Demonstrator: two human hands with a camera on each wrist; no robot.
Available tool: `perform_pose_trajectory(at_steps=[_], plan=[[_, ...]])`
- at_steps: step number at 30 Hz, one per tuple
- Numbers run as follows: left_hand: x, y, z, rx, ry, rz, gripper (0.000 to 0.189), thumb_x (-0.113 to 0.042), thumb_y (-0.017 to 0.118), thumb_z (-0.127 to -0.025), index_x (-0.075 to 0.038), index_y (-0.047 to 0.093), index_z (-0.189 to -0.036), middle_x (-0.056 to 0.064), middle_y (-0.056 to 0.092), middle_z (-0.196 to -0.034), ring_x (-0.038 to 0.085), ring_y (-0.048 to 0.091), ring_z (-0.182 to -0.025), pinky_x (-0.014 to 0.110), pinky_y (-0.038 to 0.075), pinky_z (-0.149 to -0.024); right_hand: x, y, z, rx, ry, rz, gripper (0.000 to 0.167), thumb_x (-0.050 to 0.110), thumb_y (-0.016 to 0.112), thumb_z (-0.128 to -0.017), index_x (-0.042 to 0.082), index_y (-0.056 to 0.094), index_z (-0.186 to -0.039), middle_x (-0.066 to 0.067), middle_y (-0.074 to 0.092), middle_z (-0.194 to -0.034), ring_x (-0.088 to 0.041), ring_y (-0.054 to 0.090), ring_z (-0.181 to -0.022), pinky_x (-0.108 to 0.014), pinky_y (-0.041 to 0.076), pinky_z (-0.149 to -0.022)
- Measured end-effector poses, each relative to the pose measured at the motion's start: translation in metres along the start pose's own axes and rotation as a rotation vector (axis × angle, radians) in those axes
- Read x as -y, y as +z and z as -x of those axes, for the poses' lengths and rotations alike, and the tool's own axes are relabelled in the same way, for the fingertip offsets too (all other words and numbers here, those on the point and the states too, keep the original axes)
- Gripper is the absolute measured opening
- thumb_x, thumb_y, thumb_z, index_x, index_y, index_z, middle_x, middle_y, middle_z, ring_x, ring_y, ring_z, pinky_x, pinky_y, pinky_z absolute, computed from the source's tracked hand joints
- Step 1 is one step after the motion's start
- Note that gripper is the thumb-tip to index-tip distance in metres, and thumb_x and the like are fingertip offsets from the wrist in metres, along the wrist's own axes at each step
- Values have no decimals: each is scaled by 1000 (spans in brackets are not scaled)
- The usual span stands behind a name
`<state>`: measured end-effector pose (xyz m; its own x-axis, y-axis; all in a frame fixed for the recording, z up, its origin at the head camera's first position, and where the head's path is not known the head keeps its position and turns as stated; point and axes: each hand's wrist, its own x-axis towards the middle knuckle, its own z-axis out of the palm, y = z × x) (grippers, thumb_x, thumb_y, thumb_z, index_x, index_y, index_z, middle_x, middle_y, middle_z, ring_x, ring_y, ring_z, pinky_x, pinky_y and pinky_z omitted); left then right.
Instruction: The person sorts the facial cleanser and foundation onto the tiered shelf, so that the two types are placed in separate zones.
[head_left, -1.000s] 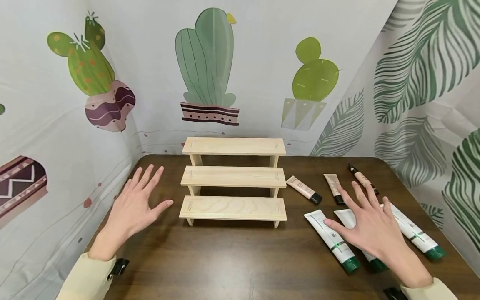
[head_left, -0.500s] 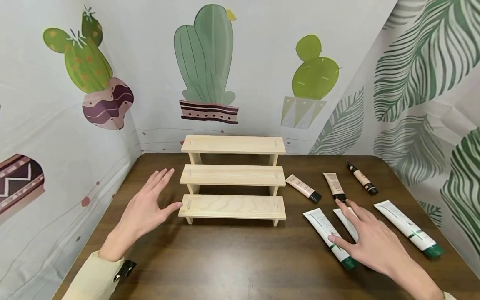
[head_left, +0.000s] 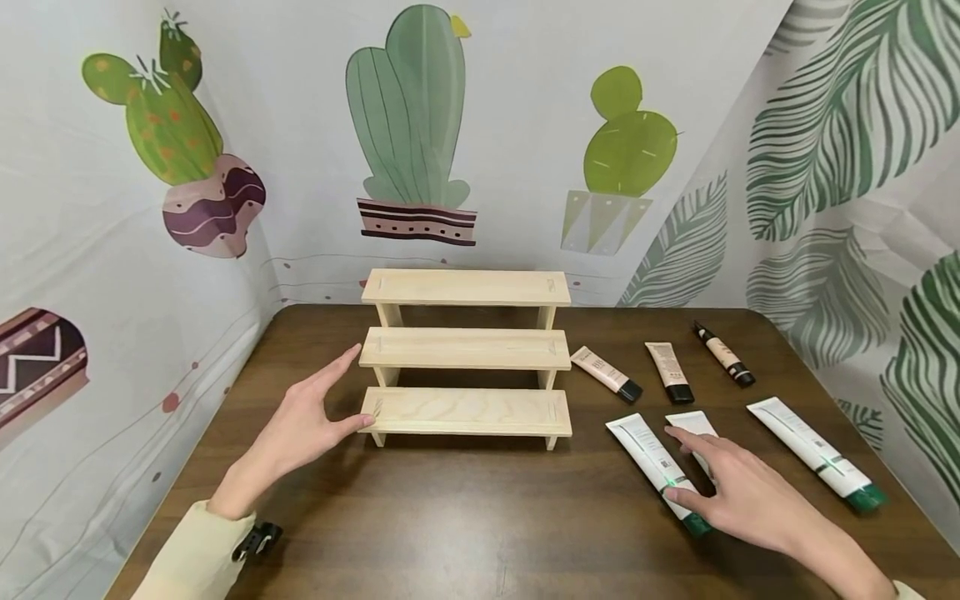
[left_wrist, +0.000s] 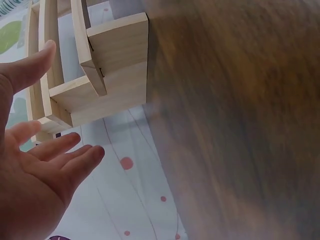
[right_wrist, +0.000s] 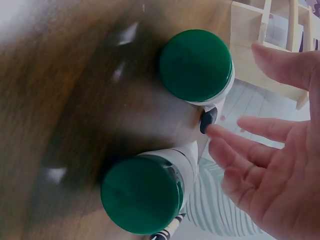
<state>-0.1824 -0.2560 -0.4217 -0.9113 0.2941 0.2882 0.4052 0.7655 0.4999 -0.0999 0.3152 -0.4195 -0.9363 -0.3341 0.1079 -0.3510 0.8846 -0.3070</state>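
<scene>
- brown surface (head_left: 465,517), wooden stand (head_left: 465,348) at twelve o'clock
- left hand (head_left: 296,429), nine o'clock: beside stand, spread, holding nothing
- right hand (head_left: 742,492), three o'clock: over white tubes (head_left: 651,458), loosely spread, nothing held

The left hand (head_left: 300,425) is shown with its fingers (head_left: 330,377) extended and its thumb (head_left: 348,426) spread away, a gap being seen between their tips. Behind this gap, the bare wrist (head_left: 236,490) is followed by a pale sleeve (head_left: 197,554). The right hand (head_left: 742,496) is held with its back uppermost; its fingers are gently bent, and its thumb is set apart on the near side. The bare forearm (head_left: 840,557) is extended behind.
</scene>
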Motion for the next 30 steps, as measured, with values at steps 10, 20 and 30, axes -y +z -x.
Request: perform_pose_trajectory(at_steps=[10, 20, 30], plan=[[3, 3, -1, 17, 30, 112, 104, -22, 95, -82, -21, 35, -167, 15, 55, -153, 39, 56, -136, 59, 51, -108, -6, 5, -8, 113, -79, -194, 66, 22, 87, -88, -8, 58, -138, 8, 60, -91, 3, 46, -61, -21, 42, -52], [8, 6, -6, 53, 7, 307, 105, -7, 94, -80, -22, 35, -167, 21, 64, -141, 39, 64, -126, 44, 55, -105, -7, 8, -16, 130, -84, -242, 61, 16, 89, -85, -8, 61, -134, 7, 60, -89, 2, 50, -61, -22, 46, -52], [12, 9, -5, 65, 7, 394, 105, -1, 93, -79, -19, 37, -166, 23, 65, -137, 39, 65, -125, 43, 55, -104, -11, 2, -22, 237, -69, -308, 61, 19, 84, -92, -8, 57, -140, 9, 59, -79, -1, 52, -63, -23, 45, -54]])
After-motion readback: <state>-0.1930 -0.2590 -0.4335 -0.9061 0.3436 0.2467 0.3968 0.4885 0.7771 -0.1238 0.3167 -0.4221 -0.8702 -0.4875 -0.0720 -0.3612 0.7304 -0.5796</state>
